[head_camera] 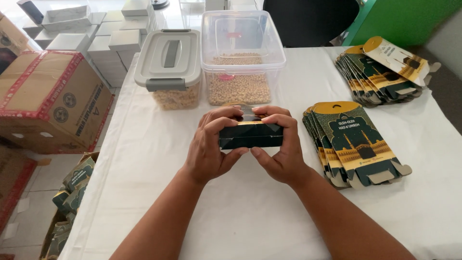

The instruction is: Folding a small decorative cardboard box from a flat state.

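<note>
Two hands are on one small carton, right in the middle of the white-clothed table (250, 212). The left hand (209, 147) and the right hand (281, 144) clamp a dark green-and-gold box (250, 135) between them, fingers curled over its top edge, thumbs tucked underneath, both pressing inward. The box sits just above the cloth, close to the person's body, long side toward us. By my reading this is the folding stage: the carton looks formed into shape, and the ends are being squeezed shut. The next move, I'd judge, calls for firm thumb pressure to seat the flaps without creasing the card.

Just beside the right hand lies a fanned stack of flat cartons (353, 144), same green and gold, not yet folded. Down on the floor to the left, a brown box (72, 188) holds more of the green pieces. Beyond it stands a large cardboard carton (53, 98) with red tape.

Further back, a tub with a grey lid (168, 60) and an open clear tub (240, 58) both hold pale tan, pea-like bits; I can't tell exactly what they are. A second stack of flat cartons (382, 70) sits at the far right, well apart. White boxes (106, 38) pile up at the rear left.
</note>
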